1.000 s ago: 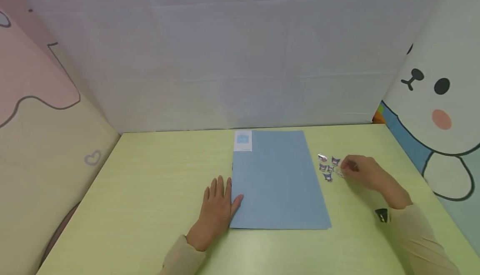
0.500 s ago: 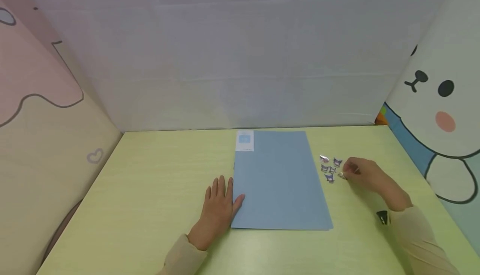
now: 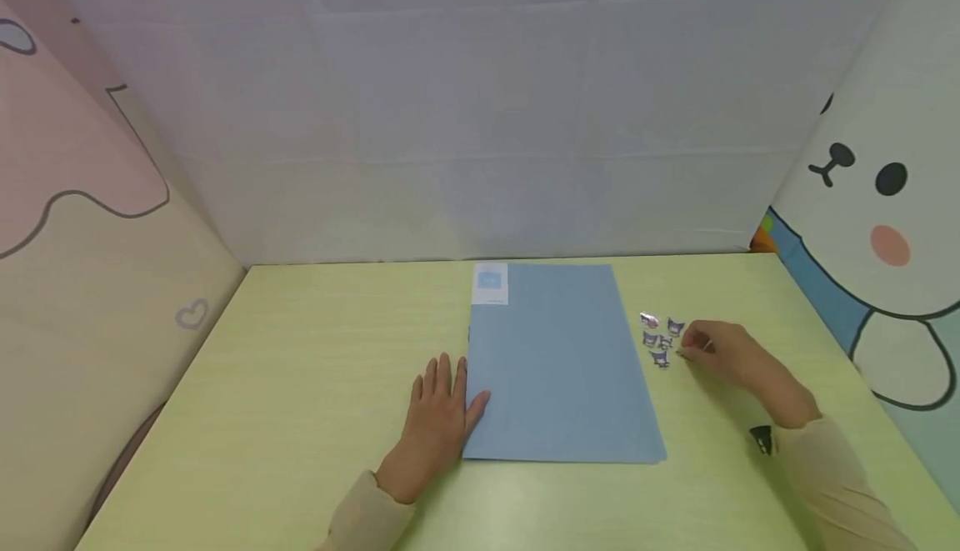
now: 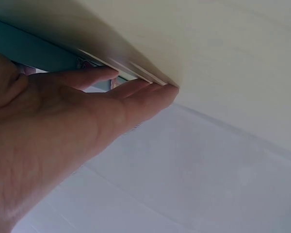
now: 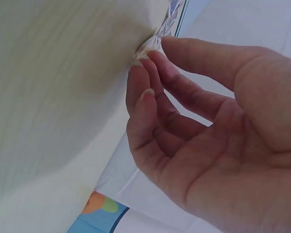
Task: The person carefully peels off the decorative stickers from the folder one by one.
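A light-blue folder [image 3: 566, 368] with a white label [image 3: 490, 284] in its upper left corner lies on the table. My left hand [image 3: 435, 418] rests flat at its lower left edge, fingers straight on the table, thumb over the cover. To the folder's right is a small group of purple-and-white cartoon stickers [image 3: 660, 358]. Beside them my right hand [image 3: 726, 355] pinches a small sticker [image 3: 680, 353] between thumb and forefinger, close over the table; the fingertips hide most of it. In the right wrist view the other fingers [image 5: 138, 87] are bent.
A black piece [image 3: 761, 438] lies on the table by the right sleeve [image 3: 828, 468]. The pale yellow table [image 3: 337, 326] ends at a white cloth backdrop [image 3: 450, 117]. Cartoon-printed panels [image 3: 885, 234] flank it on both sides.
The right hand's fingertips have closed over the small sticker, which showed more half a second ago. The left hand and folder have stayed put; the head view has shifted slightly.
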`<state>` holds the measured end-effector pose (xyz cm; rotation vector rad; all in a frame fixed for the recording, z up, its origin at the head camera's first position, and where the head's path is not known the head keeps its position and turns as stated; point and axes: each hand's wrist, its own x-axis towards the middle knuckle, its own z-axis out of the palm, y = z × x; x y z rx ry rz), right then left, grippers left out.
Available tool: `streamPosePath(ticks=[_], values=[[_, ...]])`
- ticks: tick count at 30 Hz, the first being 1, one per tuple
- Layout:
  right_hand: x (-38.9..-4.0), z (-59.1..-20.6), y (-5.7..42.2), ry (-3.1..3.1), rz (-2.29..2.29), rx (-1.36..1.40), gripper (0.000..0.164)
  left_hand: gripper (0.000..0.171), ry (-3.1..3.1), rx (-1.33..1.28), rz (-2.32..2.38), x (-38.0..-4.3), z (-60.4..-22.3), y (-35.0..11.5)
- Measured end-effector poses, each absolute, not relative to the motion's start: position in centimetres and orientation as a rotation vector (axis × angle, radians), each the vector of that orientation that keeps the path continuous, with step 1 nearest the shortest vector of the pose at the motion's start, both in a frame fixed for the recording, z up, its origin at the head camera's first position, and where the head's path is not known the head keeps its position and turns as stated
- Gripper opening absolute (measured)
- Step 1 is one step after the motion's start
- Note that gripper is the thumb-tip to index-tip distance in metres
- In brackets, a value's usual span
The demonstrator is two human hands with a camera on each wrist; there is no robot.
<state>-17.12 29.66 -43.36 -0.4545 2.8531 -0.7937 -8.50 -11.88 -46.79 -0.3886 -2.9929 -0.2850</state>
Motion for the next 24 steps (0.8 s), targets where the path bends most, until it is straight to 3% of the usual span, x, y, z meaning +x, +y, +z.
streamPosePath(ticks=[12, 24], values=[[-16.2, -42.8, 26.3, 2.791, -0.904, -0.602, 0.019, 0.058, -2.953, -0.435, -0.391, -8.6, -46.4, -12.4], [-14.8, -43.6, 23.7, 2.766, -0.832, -0.801, 0.048, 0.059, -3.021, -0.474, -0.73, -9.1, -45.8, -12.7]])
